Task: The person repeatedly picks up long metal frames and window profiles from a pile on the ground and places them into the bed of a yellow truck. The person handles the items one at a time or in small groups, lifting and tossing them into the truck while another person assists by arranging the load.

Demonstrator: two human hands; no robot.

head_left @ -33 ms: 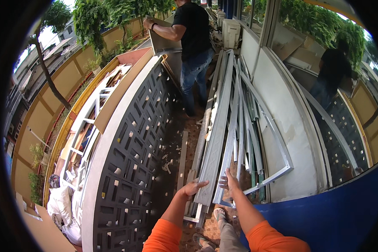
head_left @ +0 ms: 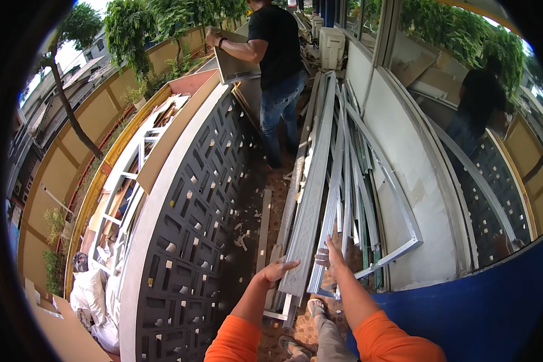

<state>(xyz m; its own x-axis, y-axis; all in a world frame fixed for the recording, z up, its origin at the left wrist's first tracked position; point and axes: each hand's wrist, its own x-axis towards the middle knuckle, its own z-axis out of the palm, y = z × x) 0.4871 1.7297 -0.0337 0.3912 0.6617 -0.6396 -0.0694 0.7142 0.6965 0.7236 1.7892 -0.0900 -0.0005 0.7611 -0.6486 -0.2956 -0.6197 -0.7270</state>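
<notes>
My left hand (head_left: 276,270) is held over the left edge of a long pale-grey patterned plank (head_left: 297,265), a finger or thumb stretched out to the right across it. My right hand (head_left: 332,256) is beside the near end of a silver metal channel (head_left: 317,274), thumb raised and fingers apart, pointing left. Whether either hand touches these pieces I cannot tell. Both pieces lie lengthwise among several metal profiles (head_left: 359,199), leaning in a bundle along the wall. An angled metal frame piece (head_left: 398,175) stretches along the right of the bundle.
Ahead, a person in black (head_left: 274,54) holds a flat board (head_left: 236,63). A low perforated block wall (head_left: 184,235) runs along the left, with scrap and white sacks (head_left: 89,295) beyond it. Glass panes and a blue wall base (head_left: 452,308) are to the right. Debris (head_left: 241,238) dots the tiled floor.
My right hand has shifted very slightly up along the channel. The view has moved a little; everything else looks the same.
</notes>
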